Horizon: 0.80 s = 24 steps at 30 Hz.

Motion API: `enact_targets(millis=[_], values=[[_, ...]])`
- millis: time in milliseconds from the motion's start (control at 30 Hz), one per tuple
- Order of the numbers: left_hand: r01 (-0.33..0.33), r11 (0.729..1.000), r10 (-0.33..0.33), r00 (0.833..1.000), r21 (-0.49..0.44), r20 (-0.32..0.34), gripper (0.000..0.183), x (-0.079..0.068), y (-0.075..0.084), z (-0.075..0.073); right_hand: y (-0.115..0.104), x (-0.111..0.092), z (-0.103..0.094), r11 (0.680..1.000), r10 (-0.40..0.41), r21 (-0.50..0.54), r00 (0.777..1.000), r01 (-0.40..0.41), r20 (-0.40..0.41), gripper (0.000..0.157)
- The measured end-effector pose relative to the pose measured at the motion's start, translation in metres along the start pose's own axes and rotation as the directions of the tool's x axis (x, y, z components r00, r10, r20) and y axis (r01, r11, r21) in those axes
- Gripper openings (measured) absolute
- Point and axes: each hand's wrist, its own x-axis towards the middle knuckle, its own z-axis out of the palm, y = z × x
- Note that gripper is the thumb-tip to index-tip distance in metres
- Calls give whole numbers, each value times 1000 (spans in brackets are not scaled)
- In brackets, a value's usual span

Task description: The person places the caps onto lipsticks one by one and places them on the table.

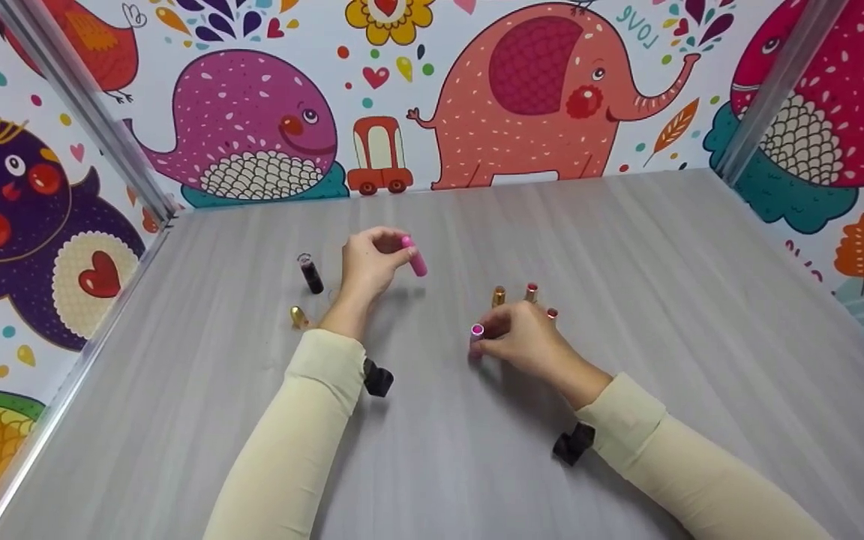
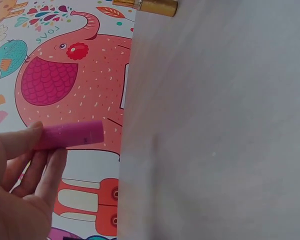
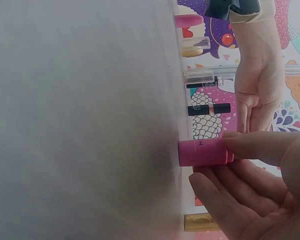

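Pink plastic fills both your grips: your left hand (image 1: 369, 262) pinches the pink cylinder (image 2: 75, 135) by its upper end, above the worktop (image 1: 439, 450), presumably to keep its lower end unobstructed. Your right hand (image 1: 528, 341) pinches the pink lipstick base (image 3: 202, 152) near its top; its foot rests on the worktop, which likely steadies it upright. Beyond that hand stand a gold tube (image 1: 499, 295) and two red lipsticks (image 1: 532, 292), partly hidden, so their spacing is hard to judge. Left of your left hand, a dark tube (image 1: 311, 276) and a gold-topped tube (image 1: 298, 316) seem placed clear of the work.
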Motion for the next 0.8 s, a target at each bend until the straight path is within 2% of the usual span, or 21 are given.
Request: enact_targets(millis=[133,333,567,800], values=[[2,1000,-2,1000,23,-20,17,2,-3,3,0,-1,0,999,-37,-34,999,37,-2,12],[42,997,-40,998,61,-39,17,7,-8,4,-1,-1,1,997,-64,-50,998,64,-5,12],[33,995,-26,997,96,-72,15,12,-16,7,0,0,2,996,-61,-62,998,60,-8,13],[67,988,-57,995,139,-80,17,14,-18,13,1,0,1,999,-38,-39,999,38,2,13]])
